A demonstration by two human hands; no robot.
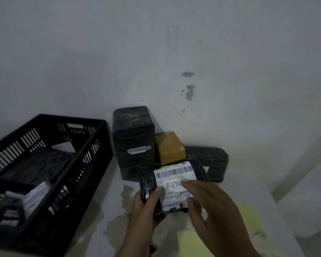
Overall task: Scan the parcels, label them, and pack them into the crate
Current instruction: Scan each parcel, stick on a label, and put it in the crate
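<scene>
The right hand is closest, reaching in from the lower right with its fingers stretched out flat and its fingertips pressing on a white label. The left hand, just beside it, is curled around the left side of a small parcel wrapped in black plastic, with its thumb on the front. That small parcel is held upright between both hands, just above the tabletop. The label covers its front and shows a barcode, with handwritten letters "RETU" below it that run under the right fingertips.

A pale, stained wall fills the view beyond the hands. Well to the left of the left hand, a black slotted crate stands on the tabletop. It holds a dark bag and a light packet.

Just beyond the hands, against the wall, a tall black parcel stands upright with a small barcode strip on its front. Beyond the right hand, a flat black parcel lies on its side. A brown parcel sits between these two and touches the tall one.

Under the right wrist and forearm, yellow sheets lie on the tabletop.
</scene>
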